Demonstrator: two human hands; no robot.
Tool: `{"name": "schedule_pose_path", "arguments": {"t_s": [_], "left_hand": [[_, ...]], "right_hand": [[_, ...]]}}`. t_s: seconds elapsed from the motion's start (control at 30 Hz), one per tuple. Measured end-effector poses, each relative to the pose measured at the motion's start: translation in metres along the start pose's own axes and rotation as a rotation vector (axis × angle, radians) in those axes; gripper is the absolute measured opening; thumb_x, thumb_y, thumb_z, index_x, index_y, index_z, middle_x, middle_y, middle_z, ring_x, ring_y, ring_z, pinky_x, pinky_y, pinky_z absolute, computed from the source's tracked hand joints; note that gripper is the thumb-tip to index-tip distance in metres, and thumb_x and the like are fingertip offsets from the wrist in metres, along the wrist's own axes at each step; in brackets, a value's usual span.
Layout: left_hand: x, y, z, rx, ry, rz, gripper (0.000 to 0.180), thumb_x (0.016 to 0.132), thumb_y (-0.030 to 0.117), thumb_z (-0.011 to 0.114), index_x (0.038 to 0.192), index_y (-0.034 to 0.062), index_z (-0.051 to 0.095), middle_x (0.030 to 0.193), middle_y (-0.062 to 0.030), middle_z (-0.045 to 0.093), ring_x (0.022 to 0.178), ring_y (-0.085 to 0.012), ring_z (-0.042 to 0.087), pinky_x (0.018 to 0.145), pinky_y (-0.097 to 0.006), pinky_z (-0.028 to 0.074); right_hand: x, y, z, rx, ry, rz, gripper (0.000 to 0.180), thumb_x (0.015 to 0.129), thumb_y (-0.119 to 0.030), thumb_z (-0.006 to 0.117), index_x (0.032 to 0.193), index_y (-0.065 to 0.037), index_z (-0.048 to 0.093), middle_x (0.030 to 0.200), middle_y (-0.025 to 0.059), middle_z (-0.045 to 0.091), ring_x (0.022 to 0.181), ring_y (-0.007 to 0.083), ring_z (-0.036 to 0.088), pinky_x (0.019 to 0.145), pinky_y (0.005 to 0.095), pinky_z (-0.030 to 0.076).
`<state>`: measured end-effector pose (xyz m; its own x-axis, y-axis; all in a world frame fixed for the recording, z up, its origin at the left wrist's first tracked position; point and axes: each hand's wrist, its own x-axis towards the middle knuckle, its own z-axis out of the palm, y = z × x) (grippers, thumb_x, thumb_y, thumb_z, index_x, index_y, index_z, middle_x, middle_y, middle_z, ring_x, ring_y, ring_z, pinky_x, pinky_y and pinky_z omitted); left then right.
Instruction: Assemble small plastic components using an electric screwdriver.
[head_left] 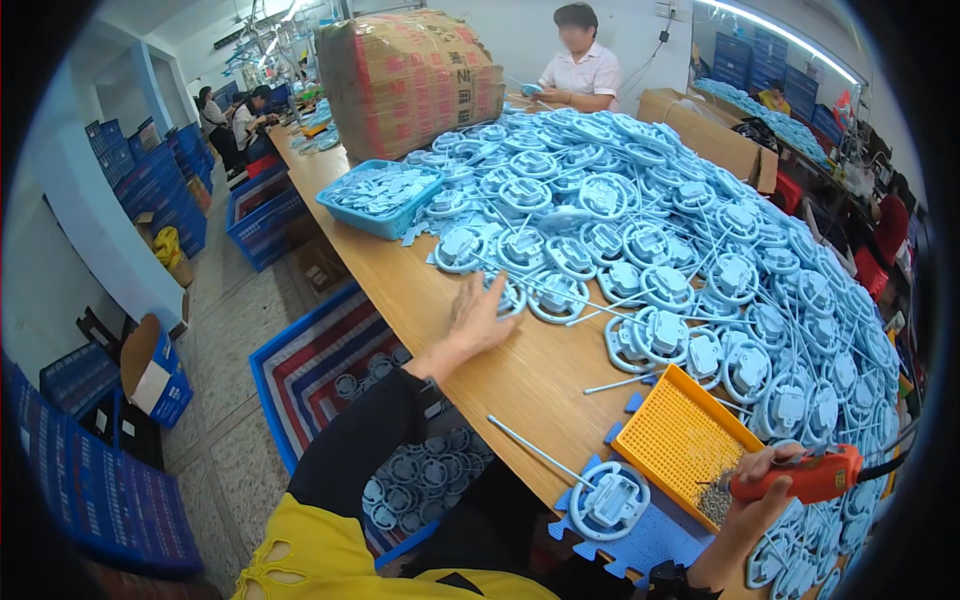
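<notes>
My left hand (480,318) reaches over the table with fingers spread at the near edge of a heap. Its thumb and fingers straddle the left side of a light blue ring-shaped plastic part (514,296); whether they press on it is hard to see. My right hand (757,492) is wrapped round an orange-red electric screwdriver (822,474). The screwdriver's front end is over small screws (713,503) in a yellow-orange perforated tray (652,428). Nearer me, another ring-shaped part (609,499) with a long thin stem lies on a blue foam mat (663,545).
The large heap of blue parts (690,230) covers the table's far and right side. A blue basket (340,212) of small flat pieces and a big taped carton (410,85) stand beyond my left hand. Below the table edge, a lined blue crate (270,362) holds more parts. A person (582,70) works opposite.
</notes>
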<state>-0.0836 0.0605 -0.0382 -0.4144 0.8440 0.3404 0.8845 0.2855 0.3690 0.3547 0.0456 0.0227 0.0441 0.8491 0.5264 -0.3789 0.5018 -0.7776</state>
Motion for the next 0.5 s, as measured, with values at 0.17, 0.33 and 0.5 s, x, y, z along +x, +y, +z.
{"name": "schedule_pose_path", "arguments": {"t_s": [0.17,0.33,0.5], "left_hand": [[0.011,-0.030,-0.016,-0.176,0.081,0.077,0.056,0.080,0.023,0.066,0.132,0.0085,0.050,0.120,-0.0151,0.052,0.112,-0.0334,0.049,0.095,-0.039,0.043],[0.067,-0.147,-0.003,-0.082,0.255,-0.215,0.049,0.082,0.018,0.061,0.129,0.0089,0.052,0.121,-0.0151,0.052,0.113,-0.0340,0.048,0.096,-0.041,0.041],[0.109,-0.189,-0.015,-0.008,0.249,-0.338,0.050,0.077,0.010,0.057,0.126,0.0095,0.055,0.125,-0.0155,0.054,0.114,-0.0383,0.049,0.099,-0.043,0.040]], "right_hand": [[-0.001,0.001,0.009,-0.024,-0.040,-0.029,0.050,0.085,-0.045,0.067,0.106,-0.005,0.044,0.070,0.0019,0.046,0.057,0.0072,0.044,0.049,0.0203,0.037],[0.002,0.004,0.011,-0.062,0.007,-0.033,0.051,0.085,-0.048,0.067,0.105,-0.007,0.044,0.071,0.0012,0.045,0.058,0.0069,0.043,0.048,0.0201,0.035],[-0.003,-0.022,0.036,-0.013,-0.020,0.040,0.057,0.075,-0.047,0.076,0.108,-0.008,0.050,0.075,0.0041,0.052,0.066,0.0143,0.049,0.058,0.0286,0.043]]}}
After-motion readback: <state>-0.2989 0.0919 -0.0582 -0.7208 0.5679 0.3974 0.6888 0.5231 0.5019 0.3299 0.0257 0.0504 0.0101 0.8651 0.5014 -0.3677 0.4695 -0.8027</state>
